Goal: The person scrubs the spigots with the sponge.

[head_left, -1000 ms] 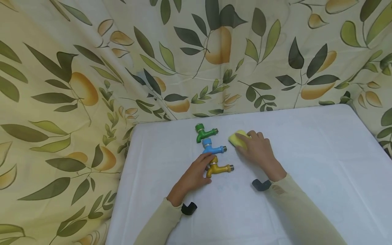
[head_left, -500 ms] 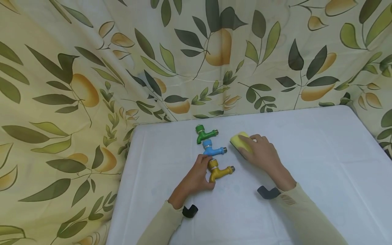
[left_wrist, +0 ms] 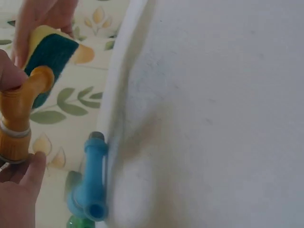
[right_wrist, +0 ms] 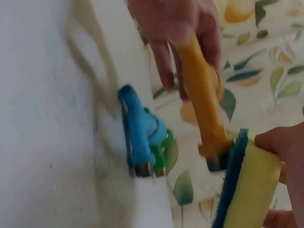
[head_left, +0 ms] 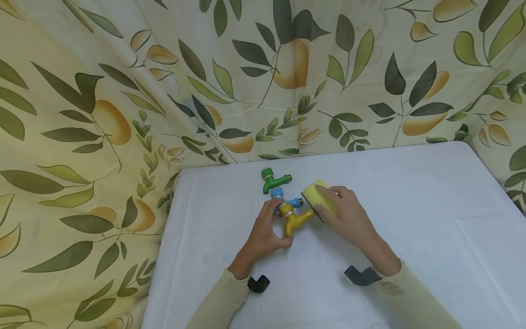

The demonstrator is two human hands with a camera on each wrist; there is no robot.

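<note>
My left hand point(head_left: 265, 230) grips a yellow tap point(head_left: 295, 221) by its knob end and spout, raised off the table. In my right hand point(head_left: 351, 217) is a sponge point(head_left: 318, 196), yellow with a dark green scouring side, pinched between thumb and fingers. That green side meets the threaded end of the yellow tap, as the left wrist view also shows at the sponge point(left_wrist: 53, 54). A blue tap point(right_wrist: 140, 128) lies on the table just behind the yellow one, partly hidden by my left fingers in the head view. Beyond it lies a green tap point(head_left: 274, 180).
A white cloth covers the table point(head_left: 427, 219). Behind and to the left hangs a curtain point(head_left: 230, 68) patterned with leaves and fruit. Dark bands point(head_left: 259, 284) sit at both wrists.
The yellow tap has come up off the table in my left hand, its threaded end turned upward to the right. My right hand has brought the sponge down against it.
</note>
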